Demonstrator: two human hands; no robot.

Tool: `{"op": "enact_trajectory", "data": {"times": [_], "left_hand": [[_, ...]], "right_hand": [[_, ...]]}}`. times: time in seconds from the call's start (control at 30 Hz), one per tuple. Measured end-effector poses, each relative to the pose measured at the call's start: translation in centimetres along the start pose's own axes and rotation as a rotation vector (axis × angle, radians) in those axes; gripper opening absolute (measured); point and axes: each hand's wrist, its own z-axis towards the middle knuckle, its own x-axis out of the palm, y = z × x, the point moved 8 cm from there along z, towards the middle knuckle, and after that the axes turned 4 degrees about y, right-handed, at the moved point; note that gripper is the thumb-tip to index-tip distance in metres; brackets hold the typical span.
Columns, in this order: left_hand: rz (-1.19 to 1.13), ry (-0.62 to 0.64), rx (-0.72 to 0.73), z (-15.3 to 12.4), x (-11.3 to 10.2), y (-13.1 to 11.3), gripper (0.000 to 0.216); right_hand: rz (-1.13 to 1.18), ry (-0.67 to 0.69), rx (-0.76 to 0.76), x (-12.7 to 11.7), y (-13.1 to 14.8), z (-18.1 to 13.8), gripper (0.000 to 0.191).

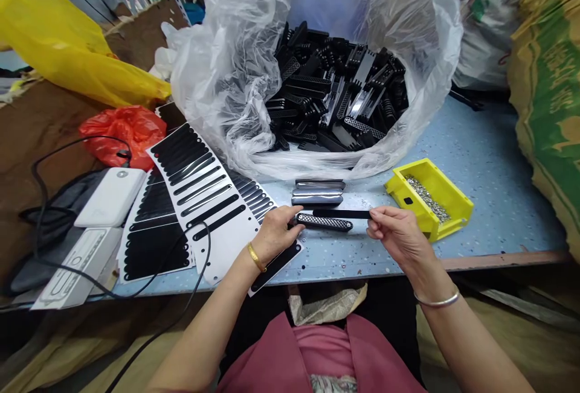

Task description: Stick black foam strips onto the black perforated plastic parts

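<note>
My left hand (275, 235) is closed on the left end of a black perforated plastic part (324, 221) lying on the blue table (489, 157). My right hand (395, 233) pinches the right end of a thin black adhesive strip (341, 214), held level just above that part. Two more dark finished parts (318, 192) are stacked behind them. To the left lie white backing sheets of black strips (203, 194), some slots peeled off.
A large clear plastic bag (235, 67) full of black plastic parts stands at the back. A yellow bin of small screws (428, 198) sits to the right. White power banks (111, 197), black cables, red and yellow bags lie left. A woven sack stands at right.
</note>
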Motion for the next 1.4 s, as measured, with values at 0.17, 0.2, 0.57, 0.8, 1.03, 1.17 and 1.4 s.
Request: {"op": "enact_trajectory", "data": {"times": [0.17, 0.2, 0.57, 0.8, 1.03, 1.17, 1.4], "left_hand": [[0.18, 0.068, 0.003, -1.9, 0.7, -1.3, 0.009], [0.231, 0.119, 0.015, -2.5, 1.6, -1.6, 0.012], [-0.085, 0.102, -0.071, -1.8, 2.0, -2.5, 0.012], [-0.429, 0.3, 0.176, 10.5, 4.7, -13.1, 0.01], [-0.351, 0.449, 0.271, 19.2, 13.0, -20.7, 0.032], [-0.423, 0.342, 0.214, 18.8, 10.2, -18.4, 0.034], [-0.741, 0.371, -0.1, 6.9, 1.7, -7.5, 0.015]], "right_hand": [[0.038, -0.061, -0.014, -1.6, 0.3, -0.9, 0.023], [0.046, -0.082, -0.019, -2.1, 0.4, -1.2, 0.023], [0.097, -0.335, -0.064, -9.0, 1.1, -7.4, 0.025], [0.1, -0.459, -0.131, -13.0, 1.5, -12.3, 0.028], [0.103, -0.489, -0.168, -12.7, 1.6, -13.6, 0.024], [0.093, -0.426, -0.155, -11.3, 1.5, -12.6, 0.024], [0.096, -0.317, -0.132, -8.4, 0.8, -9.0, 0.023]]}}
